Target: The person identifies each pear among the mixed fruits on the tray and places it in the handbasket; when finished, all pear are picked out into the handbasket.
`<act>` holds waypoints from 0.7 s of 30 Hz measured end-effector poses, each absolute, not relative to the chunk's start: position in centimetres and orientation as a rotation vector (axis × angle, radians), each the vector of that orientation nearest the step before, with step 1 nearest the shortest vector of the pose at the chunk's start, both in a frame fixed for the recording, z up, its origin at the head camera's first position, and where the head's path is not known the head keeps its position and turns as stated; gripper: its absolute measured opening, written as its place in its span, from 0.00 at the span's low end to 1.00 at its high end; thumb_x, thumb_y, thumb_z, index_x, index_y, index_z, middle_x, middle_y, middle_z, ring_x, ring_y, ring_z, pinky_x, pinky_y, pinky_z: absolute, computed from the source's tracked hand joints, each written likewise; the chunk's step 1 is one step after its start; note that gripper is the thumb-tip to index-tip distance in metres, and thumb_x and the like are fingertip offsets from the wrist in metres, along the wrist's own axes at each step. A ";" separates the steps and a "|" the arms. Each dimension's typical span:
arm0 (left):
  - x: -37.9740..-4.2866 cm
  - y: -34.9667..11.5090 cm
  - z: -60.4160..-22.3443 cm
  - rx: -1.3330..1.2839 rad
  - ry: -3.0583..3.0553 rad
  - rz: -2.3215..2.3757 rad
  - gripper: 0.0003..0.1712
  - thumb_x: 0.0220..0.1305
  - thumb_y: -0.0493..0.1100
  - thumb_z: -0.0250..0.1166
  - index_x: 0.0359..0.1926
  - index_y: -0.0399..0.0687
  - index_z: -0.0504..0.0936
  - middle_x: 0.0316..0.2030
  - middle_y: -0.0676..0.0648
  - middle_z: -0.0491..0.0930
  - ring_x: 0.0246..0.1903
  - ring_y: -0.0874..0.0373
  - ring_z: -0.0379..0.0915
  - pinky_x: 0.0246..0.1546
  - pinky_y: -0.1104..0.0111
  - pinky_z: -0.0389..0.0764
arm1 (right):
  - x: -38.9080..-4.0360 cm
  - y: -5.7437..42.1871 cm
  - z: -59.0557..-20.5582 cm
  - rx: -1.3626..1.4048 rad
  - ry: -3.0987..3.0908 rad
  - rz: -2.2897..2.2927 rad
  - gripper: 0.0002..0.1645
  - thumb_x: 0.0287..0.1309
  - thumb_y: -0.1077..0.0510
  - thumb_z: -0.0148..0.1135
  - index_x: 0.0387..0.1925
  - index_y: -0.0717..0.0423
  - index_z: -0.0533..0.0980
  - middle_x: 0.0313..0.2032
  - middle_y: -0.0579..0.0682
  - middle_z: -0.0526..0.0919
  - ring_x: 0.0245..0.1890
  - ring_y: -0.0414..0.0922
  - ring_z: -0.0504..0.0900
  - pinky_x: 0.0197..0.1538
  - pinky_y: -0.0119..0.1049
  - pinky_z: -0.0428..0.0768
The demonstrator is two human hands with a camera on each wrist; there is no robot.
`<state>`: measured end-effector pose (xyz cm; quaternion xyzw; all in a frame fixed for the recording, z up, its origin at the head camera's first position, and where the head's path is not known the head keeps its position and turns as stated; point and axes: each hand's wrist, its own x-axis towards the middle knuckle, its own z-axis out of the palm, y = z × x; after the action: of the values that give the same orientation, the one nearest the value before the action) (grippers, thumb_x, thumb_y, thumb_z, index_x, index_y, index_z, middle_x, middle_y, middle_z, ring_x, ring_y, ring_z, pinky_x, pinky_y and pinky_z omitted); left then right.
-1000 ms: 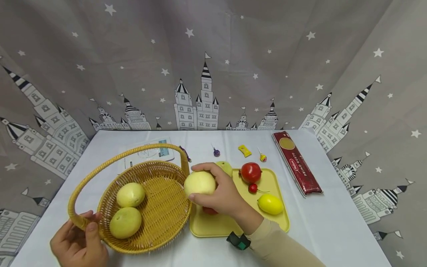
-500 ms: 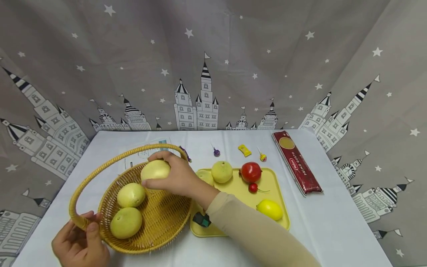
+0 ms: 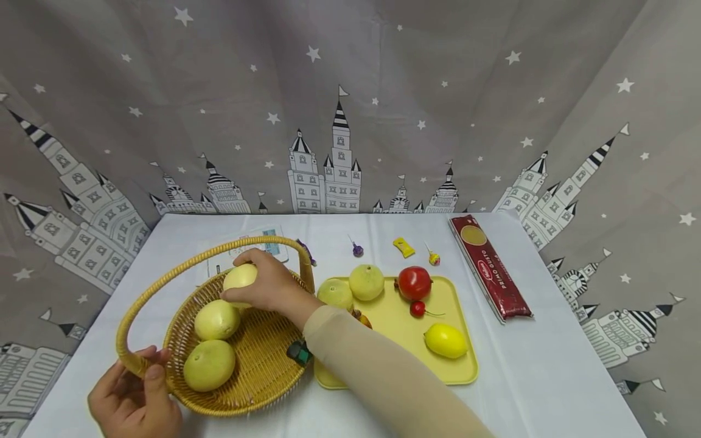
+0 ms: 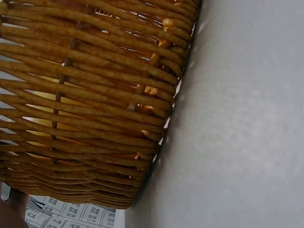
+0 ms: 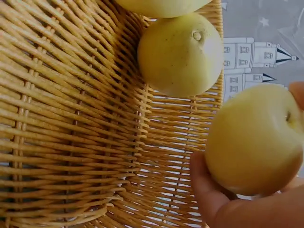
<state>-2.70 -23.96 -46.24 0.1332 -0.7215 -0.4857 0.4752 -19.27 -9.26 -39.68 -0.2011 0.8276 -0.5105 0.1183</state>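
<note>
My right hand (image 3: 268,283) grips a round pale yellow fruit (image 3: 241,281) inside the wicker basket (image 3: 268,365), near its back wall. In the right wrist view, thumb and fingers lie around this fruit (image 5: 254,140). Two similar fruits, a paler one (image 3: 217,320) and a greener one (image 3: 209,365), lie along the basket's left side. My left hand (image 3: 137,395) holds the basket's handle (image 3: 128,350) at its left base. The left wrist view is mostly filled by the woven basket wall (image 4: 90,109).
A yellow tray (image 3: 394,365) right of the basket bears two yellow-green fruits (image 3: 366,282), a pomegranate (image 3: 414,283), a cherry (image 3: 417,308) and a lemon (image 3: 445,340). My sleeve hides part of it. Lollipops (image 3: 358,250), a yellow candy (image 3: 403,246) and a red pasta packet (image 3: 490,267) lie behind and right.
My right hand has carried the pale fruit leftward from above the tray into the basket, beside the other two. My left hand has stayed at the handle's base.
</note>
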 end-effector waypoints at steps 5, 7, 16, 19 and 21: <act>-3.0 -24.0 -46.4 0.283 -1.640 -1.274 0.22 0.68 0.30 0.55 0.61 0.33 0.64 0.47 0.36 0.75 0.42 0.56 0.78 0.47 0.75 0.81 | -19.6 -9.9 -41.2 -0.636 2.499 -1.363 0.31 0.44 0.49 0.76 0.51 0.44 0.73 0.45 0.39 0.73 0.35 0.34 0.73 0.33 0.22 0.77; -3.1 -24.0 -46.5 0.258 -1.593 -1.303 0.21 0.67 0.29 0.56 0.60 0.31 0.64 0.47 0.36 0.76 0.41 0.56 0.78 0.47 0.75 0.81 | -19.5 -10.2 -41.8 -0.656 2.570 -1.268 0.31 0.43 0.48 0.76 0.51 0.43 0.74 0.46 0.39 0.73 0.34 0.34 0.73 0.31 0.20 0.75; -3.2 -23.8 -46.5 0.268 -1.601 -1.288 0.21 0.67 0.29 0.56 0.59 0.31 0.64 0.46 0.37 0.76 0.41 0.57 0.78 0.46 0.76 0.81 | -18.8 -11.2 -43.1 -0.518 2.602 -1.160 0.28 0.45 0.48 0.75 0.50 0.45 0.76 0.48 0.41 0.71 0.36 0.36 0.71 0.32 0.22 0.74; -3.2 -23.8 -46.5 0.262 -1.589 -1.293 0.21 0.67 0.29 0.56 0.59 0.30 0.65 0.46 0.37 0.76 0.40 0.57 0.78 0.46 0.76 0.81 | -18.8 -11.2 -43.4 -0.484 2.577 -1.156 0.29 0.46 0.48 0.75 0.52 0.45 0.75 0.48 0.42 0.71 0.35 0.36 0.72 0.34 0.23 0.75; -3.2 -23.8 -46.5 0.256 -1.580 -1.300 0.21 0.67 0.29 0.56 0.59 0.30 0.65 0.46 0.37 0.76 0.40 0.57 0.78 0.45 0.77 0.81 | -18.7 -11.2 -43.3 -0.487 2.571 -1.147 0.31 0.47 0.48 0.75 0.54 0.45 0.74 0.49 0.42 0.70 0.37 0.37 0.72 0.36 0.25 0.75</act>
<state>-3.22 -23.81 -46.54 0.1066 -0.6571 -0.5410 0.5140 -18.71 -11.24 -43.32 -0.1687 0.8908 -0.3973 0.1419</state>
